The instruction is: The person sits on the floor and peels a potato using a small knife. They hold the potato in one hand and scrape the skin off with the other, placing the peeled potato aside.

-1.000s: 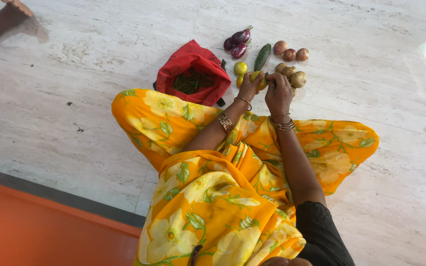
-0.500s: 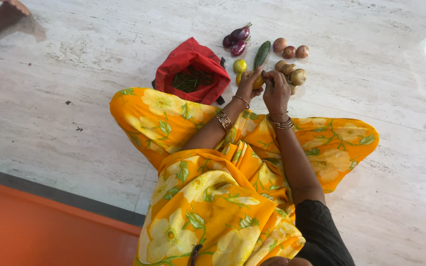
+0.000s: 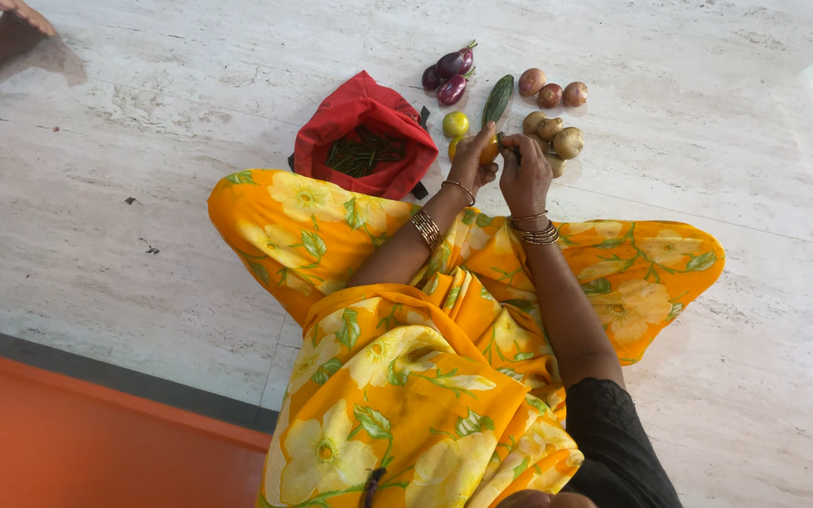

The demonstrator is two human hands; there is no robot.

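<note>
Head view: left hand grip pinches yellow fruit; right hand grip unclear.

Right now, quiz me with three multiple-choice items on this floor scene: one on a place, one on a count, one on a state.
1. Where is the cucumber?
A. Between the aubergines and the onions
B. Inside the red bag
C. On the orange cloth

2. How many onions lie in the far row?
A. One
B. Three
C. Six

3. How is the red bag?
A. Tied shut
B. Open, green beans inside
C. Open, nothing inside

Answers: 1 A, it lies on the floor with purple aubergines to its left and onions to its right. 2 B, three round onions show side by side. 3 B, its mouth gapes and beans show.
</note>
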